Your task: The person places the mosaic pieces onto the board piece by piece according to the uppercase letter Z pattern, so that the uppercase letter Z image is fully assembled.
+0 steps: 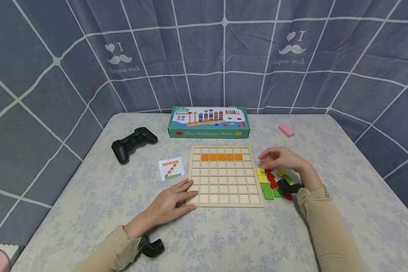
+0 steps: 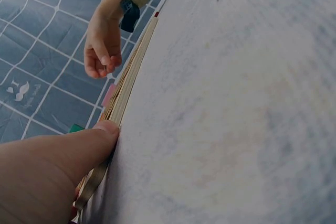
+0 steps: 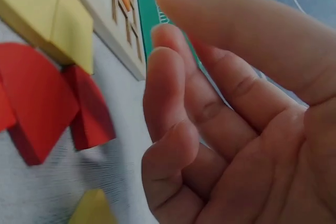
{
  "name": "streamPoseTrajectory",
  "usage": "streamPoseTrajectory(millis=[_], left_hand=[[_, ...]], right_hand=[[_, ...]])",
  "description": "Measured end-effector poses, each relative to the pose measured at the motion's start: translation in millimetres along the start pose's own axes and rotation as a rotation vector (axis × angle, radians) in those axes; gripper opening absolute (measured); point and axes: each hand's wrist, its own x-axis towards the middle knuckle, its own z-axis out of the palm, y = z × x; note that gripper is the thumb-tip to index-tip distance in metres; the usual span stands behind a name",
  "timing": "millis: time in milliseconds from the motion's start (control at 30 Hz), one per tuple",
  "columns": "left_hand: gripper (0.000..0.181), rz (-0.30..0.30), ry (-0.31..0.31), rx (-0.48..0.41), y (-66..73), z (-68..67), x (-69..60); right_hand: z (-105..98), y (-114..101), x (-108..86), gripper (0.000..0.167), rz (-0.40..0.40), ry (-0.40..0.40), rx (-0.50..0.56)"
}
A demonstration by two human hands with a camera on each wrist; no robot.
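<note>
A wooden grid board (image 1: 224,203) lies flat, with a row of several orange squares (image 1: 221,156) in its second row from the back. My left hand (image 1: 170,202) rests at the board's left edge, fingers extended onto the rim; in the left wrist view its thumb (image 2: 100,137) touches the board's side. Over the loose pieces right of the board hovers my right hand (image 1: 283,158), fingers loosely bent, thumb apart from them, nothing visible between. Beneath it lie yellow squares (image 1: 261,178), green squares (image 1: 268,194) and red curved pieces (image 3: 39,100), partly hidden by the wrist.
Left of the board lies a pattern card (image 1: 171,169), with a black game controller (image 1: 134,144) farther back. A green game box (image 1: 209,122) stands behind the board. At the back right is a pink block (image 1: 286,130). Grid-patterned curtains (image 1: 204,53) surround the table.
</note>
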Motion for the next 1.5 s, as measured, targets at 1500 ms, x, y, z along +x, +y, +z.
streamPoseTrajectory(millis=[1500], left_hand=[[0.046, 0.001, 0.011, 0.009, 1.3, -1.3, 0.9]], right_hand=[[30, -36, 21.2, 0.02, -0.031, 0.134, -0.14]])
